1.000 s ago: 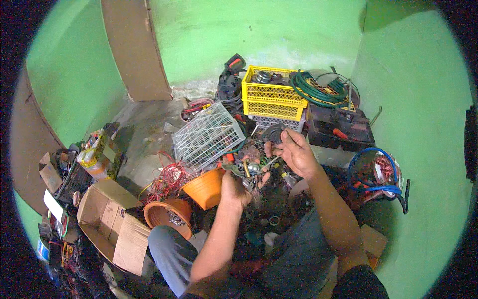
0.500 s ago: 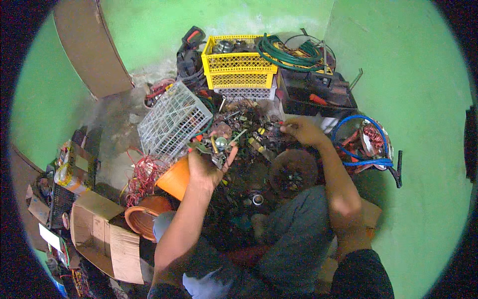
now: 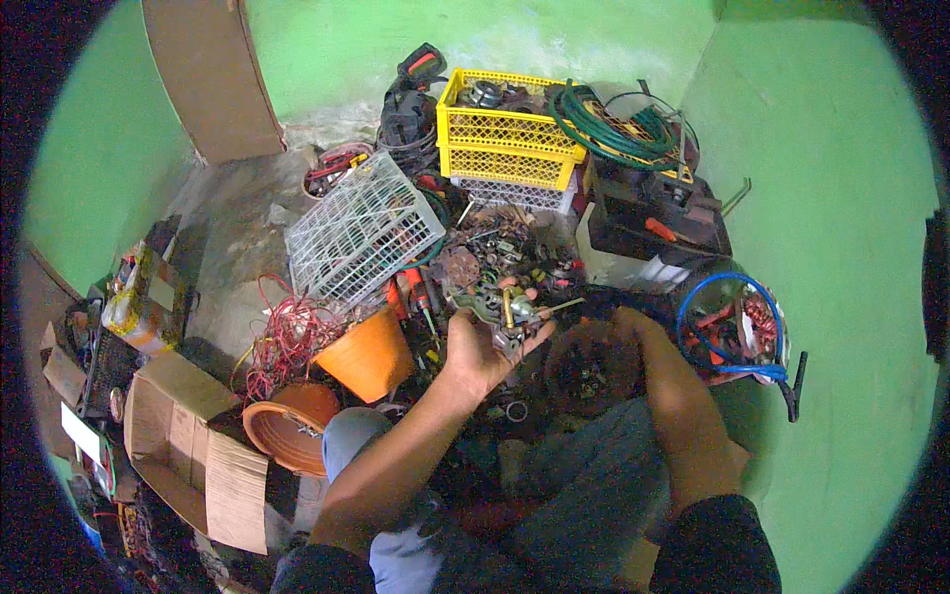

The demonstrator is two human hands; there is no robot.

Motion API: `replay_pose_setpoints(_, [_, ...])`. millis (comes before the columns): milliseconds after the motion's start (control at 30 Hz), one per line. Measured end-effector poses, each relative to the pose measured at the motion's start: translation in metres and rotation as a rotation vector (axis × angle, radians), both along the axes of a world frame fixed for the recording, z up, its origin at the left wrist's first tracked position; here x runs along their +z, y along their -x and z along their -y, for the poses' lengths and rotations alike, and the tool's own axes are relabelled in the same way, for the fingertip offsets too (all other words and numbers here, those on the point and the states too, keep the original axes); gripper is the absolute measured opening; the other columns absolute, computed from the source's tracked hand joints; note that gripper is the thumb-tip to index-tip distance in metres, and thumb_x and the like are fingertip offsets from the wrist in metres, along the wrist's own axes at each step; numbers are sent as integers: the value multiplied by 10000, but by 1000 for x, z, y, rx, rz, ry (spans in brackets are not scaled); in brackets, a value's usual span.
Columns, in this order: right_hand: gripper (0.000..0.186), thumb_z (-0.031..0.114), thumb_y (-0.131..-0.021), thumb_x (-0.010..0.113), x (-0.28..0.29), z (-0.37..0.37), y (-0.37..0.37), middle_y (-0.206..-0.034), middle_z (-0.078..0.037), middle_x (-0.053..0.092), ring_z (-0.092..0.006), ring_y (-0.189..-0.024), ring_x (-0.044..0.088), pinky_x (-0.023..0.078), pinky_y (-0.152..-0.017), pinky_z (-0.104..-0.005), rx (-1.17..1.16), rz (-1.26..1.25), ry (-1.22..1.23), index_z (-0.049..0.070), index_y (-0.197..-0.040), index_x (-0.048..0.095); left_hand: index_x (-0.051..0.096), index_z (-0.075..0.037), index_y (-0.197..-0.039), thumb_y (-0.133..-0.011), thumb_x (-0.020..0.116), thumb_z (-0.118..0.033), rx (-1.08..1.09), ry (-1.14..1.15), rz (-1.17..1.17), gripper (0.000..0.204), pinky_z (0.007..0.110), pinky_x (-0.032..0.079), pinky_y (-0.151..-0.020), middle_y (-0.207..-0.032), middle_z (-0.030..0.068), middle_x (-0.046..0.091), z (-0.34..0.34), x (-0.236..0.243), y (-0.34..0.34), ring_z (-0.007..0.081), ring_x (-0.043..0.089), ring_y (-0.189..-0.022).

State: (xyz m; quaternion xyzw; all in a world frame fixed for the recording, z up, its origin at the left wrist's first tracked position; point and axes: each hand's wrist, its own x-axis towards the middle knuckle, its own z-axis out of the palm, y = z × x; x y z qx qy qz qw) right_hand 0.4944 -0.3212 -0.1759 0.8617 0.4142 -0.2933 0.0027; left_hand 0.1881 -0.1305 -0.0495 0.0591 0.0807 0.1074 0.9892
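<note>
My left hand point(image 3: 480, 351) is cupped under a cluster of small metal parts point(image 3: 510, 317), including a brass-coloured piece and a pale rod, just right of an orange bucket point(image 3: 361, 351). My right hand point(image 3: 628, 327) hangs at a dark, shallow round container point(image 3: 579, 361) with small bits in it; its fingers are in shadow, so what they hold is unclear. Beyond my hands lies a heap of mixed hardware point(image 3: 490, 238), with red-handled tools point(image 3: 416, 292) beside it.
Yellow crates point(image 3: 505, 153), green hose point(image 3: 618, 139) and a black toolbox point(image 3: 683, 218) stand at the back. A grey mesh crate point(image 3: 361, 228), red wire tangle point(image 3: 282, 337), terracotta pot point(image 3: 292, 426) and cardboard box point(image 3: 168, 445) are left. Blue tubing point(image 3: 727, 282) rings a right-hand container.
My right hand came down from above the heap, where it held a dark round part, to the dark container. My left hand, still carrying parts, shifted right. The view has shifted.
</note>
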Motion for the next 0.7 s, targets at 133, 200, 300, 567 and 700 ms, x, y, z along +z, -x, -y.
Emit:
replay_pose_setpoints(133, [302,289,-892,698,35,-34,27,-901,-110,725,-231,-830,674,522,-775,-392,33,34,-457,7,-995,722,590,-141,-1134,-1014,333,-481,-3,31,-5,443,544,498,-984,-1159,129,642,-5,2,5,362,622,-1092])
replay_pose_setpoints(200, [289,265,-905,684,77,-58,60,-917,-109,722,-225,-843,674,522,-780,-381,-61,-30,-722,1,-1020,711,562,-139,-1222,-1028,283,-416,26,20,-20,438,575,467,-1009,-1205,137,629,-9,6,10,380,613,-1098])
replay_pose_setpoints(300, [261,209,-934,652,152,-90,106,-961,-111,713,-207,-874,675,521,-795,-347,-234,-190,-849,-12,-1070,681,541,-135,-1271,-1037,250,-397,66,3,-37,456,590,438,-1039,-1231,141,623,-15,11,21,381,606,-1108])
replay_pose_setpoints(567, [168,158,-883,683,208,-109,196,-971,-111,696,-263,-905,662,518,-820,-378,216,96,-1319,39,-1001,702,537,-131,-1282,-1037,223,-455,88,-8,-41,513,571,415,-1067,-1240,131,618,-25,22,45,347,582,-1158])
replay_pose_setpoints(700, [188,126,-796,744,216,-125,231,-997,-127,676,-310,-952,635,499,-850,-402,495,61,-1212,33,-956,709,550,-145,-1273,-1038,240,-435,79,-52,47,486,537,451,-1025,-1206,94,626,-34,8,62,290,585,-1151])
